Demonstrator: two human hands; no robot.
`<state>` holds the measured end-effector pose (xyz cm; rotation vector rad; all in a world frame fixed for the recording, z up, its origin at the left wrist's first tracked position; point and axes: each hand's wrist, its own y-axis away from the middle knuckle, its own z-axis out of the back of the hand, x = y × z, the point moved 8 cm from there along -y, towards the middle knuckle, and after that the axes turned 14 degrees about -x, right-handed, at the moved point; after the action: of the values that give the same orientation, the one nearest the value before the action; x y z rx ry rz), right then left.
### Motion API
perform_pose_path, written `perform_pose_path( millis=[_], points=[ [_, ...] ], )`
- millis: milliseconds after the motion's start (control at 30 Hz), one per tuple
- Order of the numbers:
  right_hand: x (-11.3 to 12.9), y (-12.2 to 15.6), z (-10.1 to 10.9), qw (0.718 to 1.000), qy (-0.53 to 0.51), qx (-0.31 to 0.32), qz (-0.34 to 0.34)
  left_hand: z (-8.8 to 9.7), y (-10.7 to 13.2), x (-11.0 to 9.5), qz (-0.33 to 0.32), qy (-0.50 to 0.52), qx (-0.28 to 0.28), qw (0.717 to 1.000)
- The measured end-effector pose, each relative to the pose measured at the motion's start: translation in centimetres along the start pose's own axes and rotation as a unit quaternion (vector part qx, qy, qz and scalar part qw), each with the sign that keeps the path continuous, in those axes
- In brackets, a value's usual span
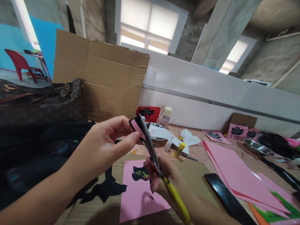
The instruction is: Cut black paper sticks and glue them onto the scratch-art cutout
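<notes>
My left hand [117,140] pinches a small piece of black and pink paper [137,125] between thumb and fingers. My right hand [164,175] grips yellow-handled scissors [151,147], their metal blades pointing up along the right edge of that piece. Below both hands, a pink sheet [133,203] lies on brown cardboard, with a shiny black cut-out shape [140,173] on it. A ragged black paper scrap [105,189] sits to the left of the sheet.
A yellow glue stick [180,150] and small white bottle [168,144] stand beyond the scissors. Pink sheets [243,175] and a black phone-like object [227,200] lie on the right. A brown handbag [42,106] and upright cardboard [112,78] stand at the left; a metal bowl [259,147] is far right.
</notes>
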<state>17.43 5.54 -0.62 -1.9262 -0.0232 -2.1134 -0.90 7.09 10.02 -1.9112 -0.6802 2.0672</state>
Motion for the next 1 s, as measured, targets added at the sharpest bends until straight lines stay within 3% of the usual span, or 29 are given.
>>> perform_pose_path(
  millis=[167, 300, 667, 833, 1000],
  points=[
    [0.8, 0.5, 0.1, 0.998, 0.059, 0.02, 0.007, 0.7, -0.2, 0.4, -0.002, -0.029, 0.019, 0.999],
    [0.7, 0.7, 0.1, 0.998, 0.039, 0.058, -0.004, 0.5, -0.3, 0.7, 0.009, -0.042, 0.035, 0.998],
    [1.7, 0.4, -0.7, 0.996, 0.03, 0.059, -0.051, 0.1, -0.1, 1.1, 0.006, -0.076, 0.056, 0.996],
    [1.0, 0.2, -0.6, 0.999, 0.017, 0.037, -0.033, 0.0, -0.1, 1.0, 0.0, -0.088, 0.054, 0.995],
    [0.5, 0.3, -0.6, 0.998, -0.015, 0.035, -0.057, -0.1, -0.4, 1.2, -0.006, -0.095, 0.056, 0.994]
  ],
)
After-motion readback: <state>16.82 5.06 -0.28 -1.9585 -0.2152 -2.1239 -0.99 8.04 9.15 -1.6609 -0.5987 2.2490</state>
